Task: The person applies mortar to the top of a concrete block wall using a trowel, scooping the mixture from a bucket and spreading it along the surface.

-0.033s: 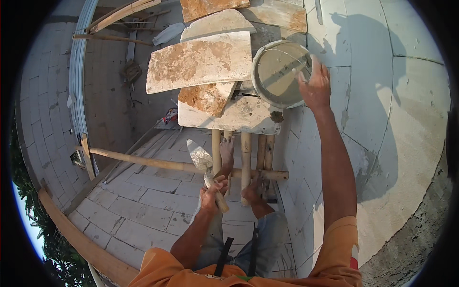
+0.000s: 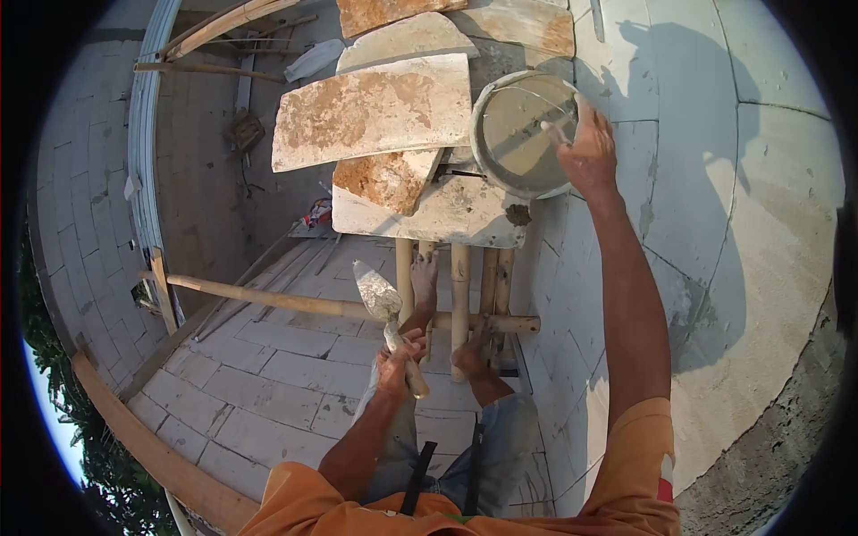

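Note:
My left hand is closed round the handle of a mortar-crusted trowel, its blade pointing up over the bamboo poles. At the upper right, my right hand grips the rim of a round bucket of grey, watery material, with its thumb over the inside. The bucket stands beside a stack of pale, stained boards, which rests above upright bamboo poles.
My bare feet are on the bamboo scaffold, crossed by a horizontal pole. A pale block wall with my shadow is on the right. Long metal strips, a plank and block surfaces lie left.
The trowel and my left hand have shifted slightly right. My right hand and the bucket have moved slightly up the picture, with the thumb a little further over the inside.

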`<state>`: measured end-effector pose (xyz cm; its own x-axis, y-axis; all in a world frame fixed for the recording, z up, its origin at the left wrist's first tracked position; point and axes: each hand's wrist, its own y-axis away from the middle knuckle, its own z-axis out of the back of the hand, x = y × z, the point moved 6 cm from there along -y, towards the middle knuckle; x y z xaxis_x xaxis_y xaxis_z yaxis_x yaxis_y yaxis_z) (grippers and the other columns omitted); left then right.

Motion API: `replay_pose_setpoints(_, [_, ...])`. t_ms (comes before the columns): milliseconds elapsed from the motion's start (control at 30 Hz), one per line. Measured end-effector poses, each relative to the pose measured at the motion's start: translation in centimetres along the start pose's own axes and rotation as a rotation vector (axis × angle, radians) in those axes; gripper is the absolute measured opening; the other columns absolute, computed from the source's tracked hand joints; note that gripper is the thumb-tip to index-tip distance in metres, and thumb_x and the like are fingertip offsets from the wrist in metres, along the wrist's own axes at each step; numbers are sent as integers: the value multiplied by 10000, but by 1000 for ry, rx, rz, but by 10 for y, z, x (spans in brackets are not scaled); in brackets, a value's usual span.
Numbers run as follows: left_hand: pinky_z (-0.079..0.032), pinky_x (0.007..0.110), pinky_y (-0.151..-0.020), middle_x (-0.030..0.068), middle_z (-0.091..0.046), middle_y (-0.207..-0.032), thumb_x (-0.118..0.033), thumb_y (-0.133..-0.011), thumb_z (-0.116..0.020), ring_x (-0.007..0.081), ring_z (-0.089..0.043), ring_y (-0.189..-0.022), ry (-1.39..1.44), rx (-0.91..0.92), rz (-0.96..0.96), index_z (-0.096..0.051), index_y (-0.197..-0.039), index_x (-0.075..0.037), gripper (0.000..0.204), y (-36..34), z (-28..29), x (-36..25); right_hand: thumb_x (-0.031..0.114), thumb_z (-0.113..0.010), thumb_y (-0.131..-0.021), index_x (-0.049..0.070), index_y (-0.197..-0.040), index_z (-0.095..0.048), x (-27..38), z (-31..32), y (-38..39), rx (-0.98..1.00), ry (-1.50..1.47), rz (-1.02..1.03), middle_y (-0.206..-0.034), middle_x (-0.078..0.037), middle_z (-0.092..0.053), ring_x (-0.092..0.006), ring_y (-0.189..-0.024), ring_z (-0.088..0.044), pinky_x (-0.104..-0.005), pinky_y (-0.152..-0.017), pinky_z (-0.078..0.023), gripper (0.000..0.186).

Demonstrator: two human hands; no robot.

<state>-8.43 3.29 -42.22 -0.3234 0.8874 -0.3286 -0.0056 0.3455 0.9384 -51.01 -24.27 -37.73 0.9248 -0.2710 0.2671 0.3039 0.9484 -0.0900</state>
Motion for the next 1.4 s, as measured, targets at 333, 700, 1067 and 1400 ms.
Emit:
replay_pose_setpoints(333, [-529,353,-903,178,-668,-1094,-107,-771,-696,229,-662,-977,-122,102,-27,-594,-1230,85,507,-7,4,6,340,-625,-955,-38,-765,-576,11,-17,-15,195,-439,26,-679,-216,-576,-399,-631,-544,-467,-652,-468,426])
replay_pose_setpoints(700, [-525,355,-919,156,-663,-1123,-51,-787,-680,207,-631,-1057,-96,140,-53,-620,-1209,69,442,-9,9,8,288,-656,-940,-35,-686,-517,-6,-19,6,135,-625,-182,-583,-136,-450,-247,-567,-387,-399,-567,-380,434])
replay_pose_setpoints(1067, [-534,352,-958,181,-648,-1190,-64,-778,-662,234,-646,-1050,-88,145,-59,-584,-1277,53,518,-12,12,7,279,-633,-943,-34,-696,-566,3,0,22,171,-557,-202,-596,-117,-497,-194,-575,-441,-377,-576,-391,404])
replay_pose_setpoints(1400, [-531,374,-982,177,-616,-1235,-73,-749,-684,228,-618,-1104,-38,128,-61,-566,-1323,23,594,-17,11,-3,297,-686,-902,68,-645,-527,-9,-5,26,132,-824,-419,-649,59,-382,-82,-635,-321,-273,-569,-250,379])
